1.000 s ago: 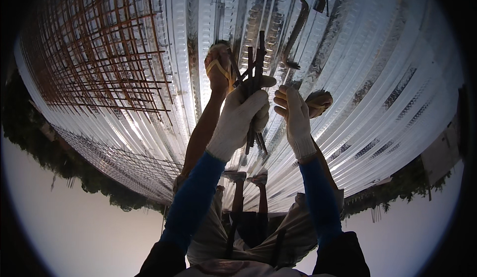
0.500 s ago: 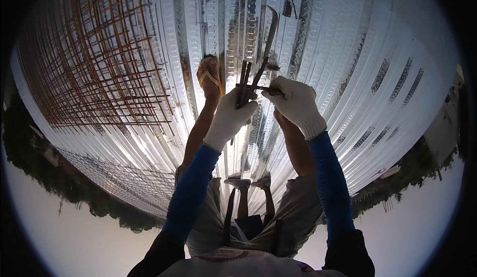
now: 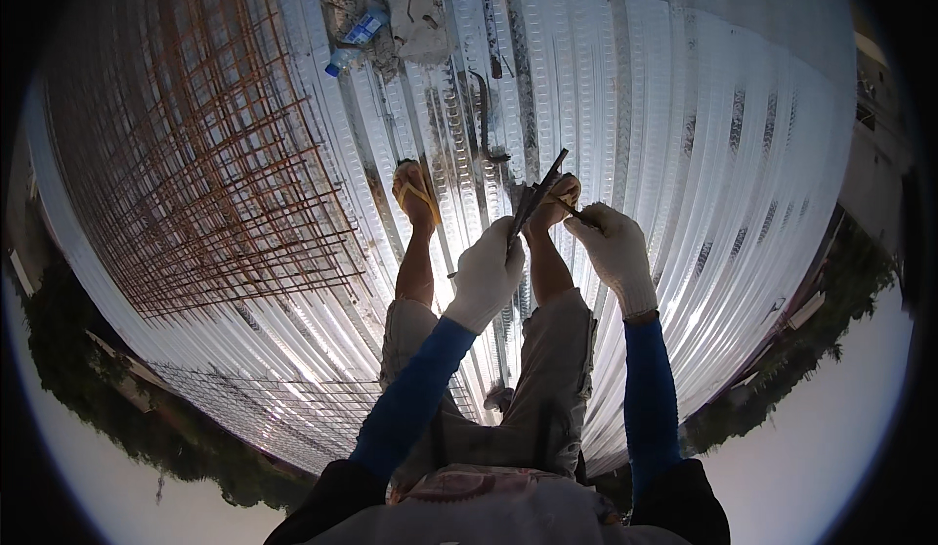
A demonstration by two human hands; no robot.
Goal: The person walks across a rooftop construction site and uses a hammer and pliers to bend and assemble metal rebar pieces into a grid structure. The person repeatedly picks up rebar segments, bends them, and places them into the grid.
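Note:
My left hand (image 3: pixel 486 269), in a white knit glove, is closed around a few short dark metal bars (image 3: pixel 534 196) that slant up to the right. Their exact kind is too dark to tell. To the right, my gloved right hand (image 3: pixel 616 254) pinches a thin dark rod (image 3: pixel 576 215), whose far end reaches toward the bars. Both hands are in front of my knees, above ridged metal decking (image 3: pixel 674 183). A curved dark metal strip (image 3: pixel 484 120) lies on the decking beyond them. My sandalled feet (image 3: pixel 416 201) stand on the ridges; the bars partly cover the right one.
A rusty rebar mesh (image 3: pixel 225 174) covers the decking at left, with more mesh (image 3: pixel 264 403) at lower left. Far ahead lie a plastic bottle (image 3: pixel 363 29) with a blue cap and grey rubble (image 3: pixel 418 12). Trees (image 3: pixel 127 418) stand past the decking's edge.
My view has shifted, bringing the bottle and rubble further into sight. Both hands have moved right and lower in the picture, slightly further apart, still holding the dark metal pieces.

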